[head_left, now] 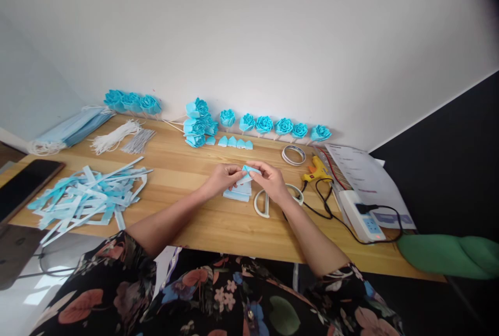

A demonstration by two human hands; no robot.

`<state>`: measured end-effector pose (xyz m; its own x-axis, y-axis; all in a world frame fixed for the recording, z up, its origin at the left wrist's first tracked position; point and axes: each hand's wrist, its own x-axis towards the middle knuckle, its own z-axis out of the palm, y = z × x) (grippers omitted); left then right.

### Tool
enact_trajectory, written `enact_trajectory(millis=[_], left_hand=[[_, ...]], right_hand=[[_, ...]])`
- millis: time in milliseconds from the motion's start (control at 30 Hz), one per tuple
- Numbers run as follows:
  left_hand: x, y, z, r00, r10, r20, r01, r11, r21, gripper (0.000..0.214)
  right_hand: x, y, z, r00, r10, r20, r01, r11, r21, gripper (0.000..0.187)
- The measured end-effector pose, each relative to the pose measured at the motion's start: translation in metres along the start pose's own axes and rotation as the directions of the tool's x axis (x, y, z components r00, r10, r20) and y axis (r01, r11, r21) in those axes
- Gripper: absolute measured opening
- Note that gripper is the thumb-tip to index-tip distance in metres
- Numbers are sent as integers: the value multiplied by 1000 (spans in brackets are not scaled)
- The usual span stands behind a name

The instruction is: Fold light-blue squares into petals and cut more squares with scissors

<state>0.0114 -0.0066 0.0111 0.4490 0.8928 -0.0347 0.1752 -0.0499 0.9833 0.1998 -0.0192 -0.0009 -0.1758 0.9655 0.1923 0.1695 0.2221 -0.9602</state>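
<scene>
My left hand [221, 177] and my right hand [270, 180] meet over the middle of the wooden table [183, 170]. Both pinch a small light-blue fabric piece [247, 172] between their fingertips. Just under it lies a small stack of blue fabric squares [238, 193]. White-handled scissors [263, 205] lie on the table beneath my right wrist.
Blue fabric roses [273, 125] line the wall, with folded blue petals [235, 143] in front. A heap of cut blue strips [88, 196] lies left, face masks [72, 128] and white ear loops [115, 136] behind. A tape roll [293, 155], yellow glue gun [316, 171], power strip [362, 217] and papers [364, 177] sit right.
</scene>
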Motion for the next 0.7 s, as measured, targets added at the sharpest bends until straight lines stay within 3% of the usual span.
enact_trajectory(millis=[333,567,700], left_hand=[[-2,4,2,1000,7,-12,-7,1000,13,45],[1,6,0,995,71,-65,-74,996,-50,39],[1,6,0,995,70,-74,-76,995,-70,37]], right_hand=[[0,1,1,999,-11,39,12,999,-32,40],[-3,0,1,993,24,112,-17,998,-60,49],[-1,-1,-1,998,4,66,1,997,-80,50]])
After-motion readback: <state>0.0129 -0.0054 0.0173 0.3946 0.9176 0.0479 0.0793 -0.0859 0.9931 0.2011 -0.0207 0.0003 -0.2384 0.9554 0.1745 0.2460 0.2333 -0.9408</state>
